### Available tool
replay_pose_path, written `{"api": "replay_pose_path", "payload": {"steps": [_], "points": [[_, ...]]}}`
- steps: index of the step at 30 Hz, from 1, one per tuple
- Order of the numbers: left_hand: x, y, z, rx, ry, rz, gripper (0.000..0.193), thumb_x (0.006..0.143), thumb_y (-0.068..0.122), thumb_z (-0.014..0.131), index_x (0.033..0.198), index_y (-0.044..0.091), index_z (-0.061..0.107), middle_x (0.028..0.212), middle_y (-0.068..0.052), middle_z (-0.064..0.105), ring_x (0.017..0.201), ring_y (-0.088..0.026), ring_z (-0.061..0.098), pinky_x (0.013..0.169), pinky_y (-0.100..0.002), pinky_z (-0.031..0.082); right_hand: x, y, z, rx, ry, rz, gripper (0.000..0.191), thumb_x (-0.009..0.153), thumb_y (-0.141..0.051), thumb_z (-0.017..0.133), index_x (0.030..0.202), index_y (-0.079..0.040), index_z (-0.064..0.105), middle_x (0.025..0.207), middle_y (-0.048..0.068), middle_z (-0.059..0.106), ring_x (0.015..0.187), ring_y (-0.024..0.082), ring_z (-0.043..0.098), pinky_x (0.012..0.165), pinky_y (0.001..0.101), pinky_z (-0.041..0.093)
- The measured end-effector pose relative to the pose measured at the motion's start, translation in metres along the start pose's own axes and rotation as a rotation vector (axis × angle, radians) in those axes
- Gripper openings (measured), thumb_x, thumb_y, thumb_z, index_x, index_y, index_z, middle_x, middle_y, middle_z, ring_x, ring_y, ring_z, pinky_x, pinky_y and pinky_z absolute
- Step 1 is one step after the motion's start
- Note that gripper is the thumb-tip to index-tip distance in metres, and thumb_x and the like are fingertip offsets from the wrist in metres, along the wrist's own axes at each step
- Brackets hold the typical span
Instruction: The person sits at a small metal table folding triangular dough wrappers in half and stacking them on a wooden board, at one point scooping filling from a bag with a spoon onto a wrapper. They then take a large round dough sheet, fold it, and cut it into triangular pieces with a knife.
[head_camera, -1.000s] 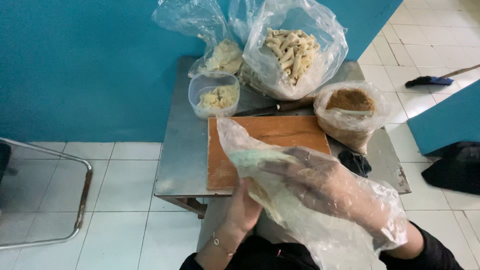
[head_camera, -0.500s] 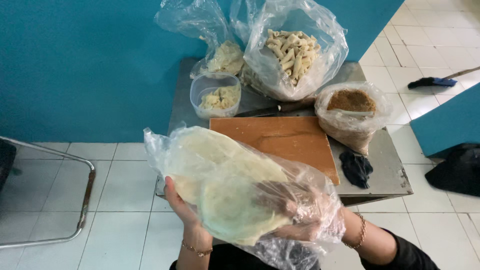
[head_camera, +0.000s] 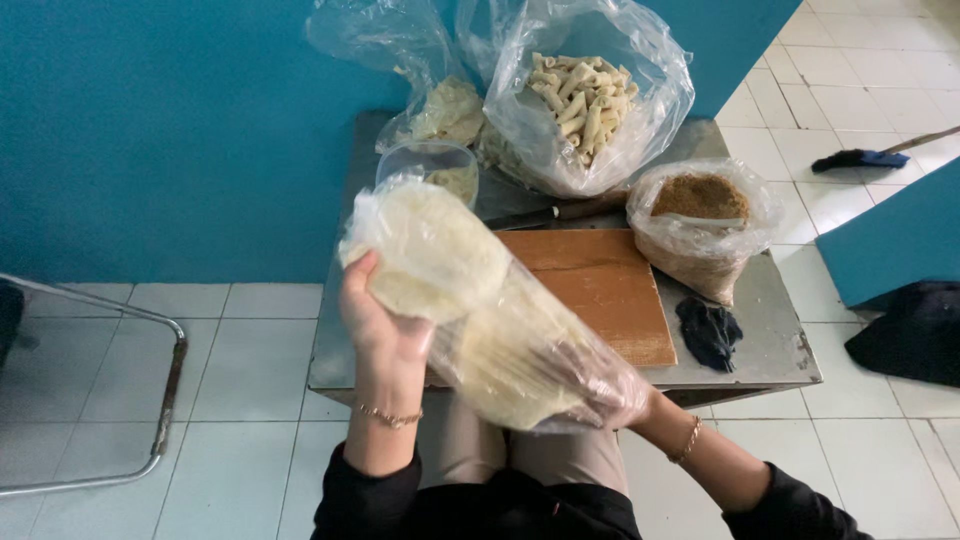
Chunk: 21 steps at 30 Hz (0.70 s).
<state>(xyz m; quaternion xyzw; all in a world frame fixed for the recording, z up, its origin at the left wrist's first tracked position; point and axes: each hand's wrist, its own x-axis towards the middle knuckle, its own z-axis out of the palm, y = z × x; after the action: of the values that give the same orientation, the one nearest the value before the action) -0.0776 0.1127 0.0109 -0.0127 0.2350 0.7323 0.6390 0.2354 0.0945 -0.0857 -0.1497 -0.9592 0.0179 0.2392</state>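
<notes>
Two hands hold one clear plastic bag of pale round flatbreads (head_camera: 480, 310) above the near edge of the desk (head_camera: 770, 330). The left hand (head_camera: 385, 335) grips the bag's upper left end, thumb on the near side and fingers curled behind the stack. The right hand (head_camera: 620, 400) is inside or under the bag's lower right end; the plastic hides its fingers, so I cannot tell how it is closed.

On the desk, a brown wooden cutting board (head_camera: 600, 285) lies in the middle, partly covered by the held bag. Far of it, a large clear bag of pale rolled sticks (head_camera: 580, 95) stands open, with another crumpled clear bag holding pale pieces (head_camera: 445, 105) to its left. A round clear tub (head_camera: 440, 170) sits just near that, at the bag's top edge. At the right, a smaller clear bag of brown crumbs (head_camera: 700, 215) stands open. A knife (head_camera: 555, 212) lies along the board's far edge. A dark cloth (head_camera: 708, 330) lies near the right side of the board. None of the packages shows a readable label.

Compared with half a second ago, the bag has swung from a flat, face-on spread to a slant from upper left to lower right, and the left hand has risen higher on it.
</notes>
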Motion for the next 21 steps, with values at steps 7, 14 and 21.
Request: {"api": "replay_pose_path", "payload": {"steps": [7,14,21], "points": [[0.018,0.007,0.09,-0.074,-0.264,0.088,0.056,0.089,0.028,0.052,0.142,0.008,0.052,0.138,-0.015,0.06,0.128,-0.036,0.059,0.108,-0.058,0.049,0.018,0.035,-0.008,-0.042,-0.022,0.03,0.077,0.081,-0.031,0.074,0.147,0.001,0.048,0.152,0.022,0.049,0.136,0.041,0.053,0.112,0.0535,0.041],[-0.03,0.096,0.117,-0.091,-0.644,0.494,0.045,0.104,0.018,0.05,0.143,-0.003,0.05,0.132,-0.016,0.058,0.121,-0.032,0.062,0.105,-0.048,0.057,0.028,0.041,-0.051,0.084,-0.001,0.105,0.028,0.066,0.005,0.072,0.094,-0.003,0.072,0.135,0.014,0.065,0.124,0.035,0.067,0.1,0.0406,0.057],[-0.057,0.101,0.089,-0.172,-0.532,0.418,0.034,0.105,0.019,0.048,0.132,-0.001,0.054,0.126,-0.013,0.06,0.115,-0.028,0.063,0.101,-0.045,0.06,0.071,0.065,-0.079,0.479,0.171,0.725,0.029,0.09,0.007,0.064,0.111,-0.006,0.08,0.106,0.01,0.08,0.09,0.017,0.075,0.081,0.0293,0.06]]}}
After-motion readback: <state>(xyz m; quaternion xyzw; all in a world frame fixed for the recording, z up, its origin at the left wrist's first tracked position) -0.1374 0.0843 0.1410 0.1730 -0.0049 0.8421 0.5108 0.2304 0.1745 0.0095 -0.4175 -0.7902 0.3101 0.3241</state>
